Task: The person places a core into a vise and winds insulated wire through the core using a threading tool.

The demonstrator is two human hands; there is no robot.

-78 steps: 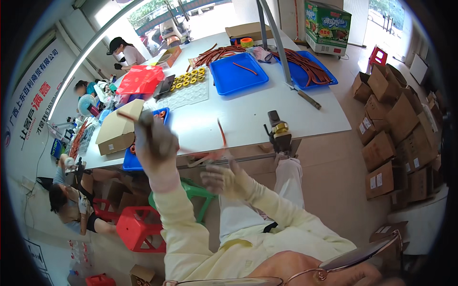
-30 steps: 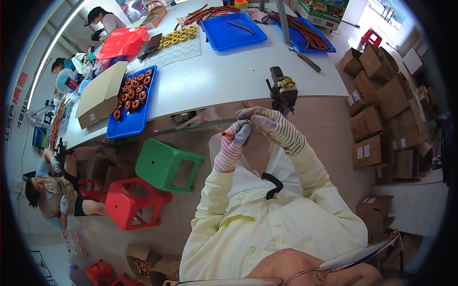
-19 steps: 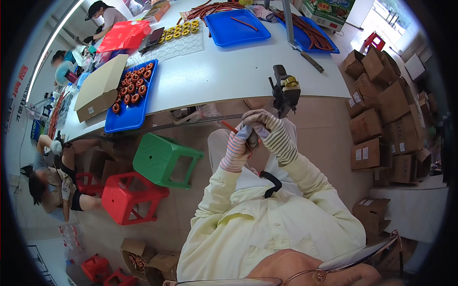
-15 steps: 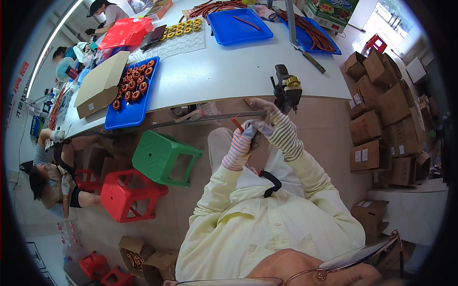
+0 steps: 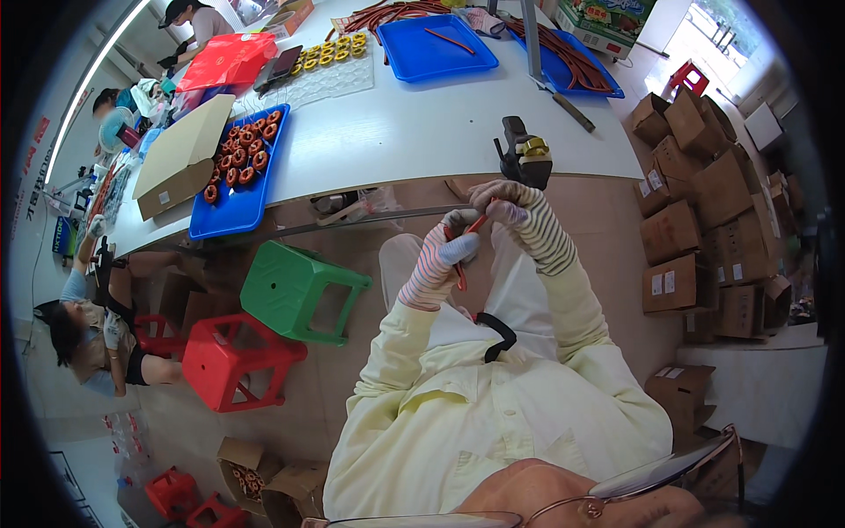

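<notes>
White tabletop (image 5: pixel 387 145) lies toward twelve o'clock; nearer the body, a red cord (image 5: pixel 476 225) is pinched between the fingers of the left hand (image 5: pixel 451 246) and right hand (image 5: pixel 518 214). From it, a black clamp (image 5: pixel 525 163) stands at one o'clock, a green stool (image 5: pixel 286 282) at eight.

Lettering (image 5: pixel 600 14) marks the green box (image 5: pixel 627 28) and wall (image 5: pixel 37 151), labels (image 5: pixel 669 282) the cartons (image 5: pixel 669 236).
</notes>
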